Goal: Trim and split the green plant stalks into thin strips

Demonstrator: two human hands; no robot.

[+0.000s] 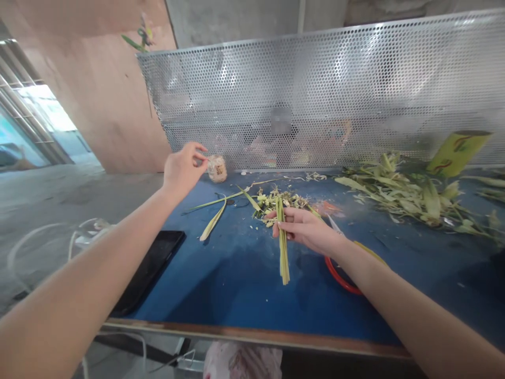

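Observation:
My right hand [302, 226] is closed around a small bundle of pale green leaf strips [284, 258], held upright over the middle of the blue tabletop. My left hand [184, 166] is raised at the back left, thumb and fingers pinched together. Its fingertips are right beside a small, pale, roundish roll or jar [217, 169]; whether they touch it, or pinch something thin from it, I cannot make out. Behind the bundle lies a heap of leaf scraps [268, 202]. Partly under my right forearm are red-handled scissors [340, 281], their grey blade tip showing.
A loose leaf strip [213, 221] lies left of the scraps. At the right is a large pile of green husk-like leaves [410, 197] beside a yellow-green can or tube [457, 152]. A black tablet [152, 268] rests at the left edge. A perforated metal panel [315, 95] borders the back.

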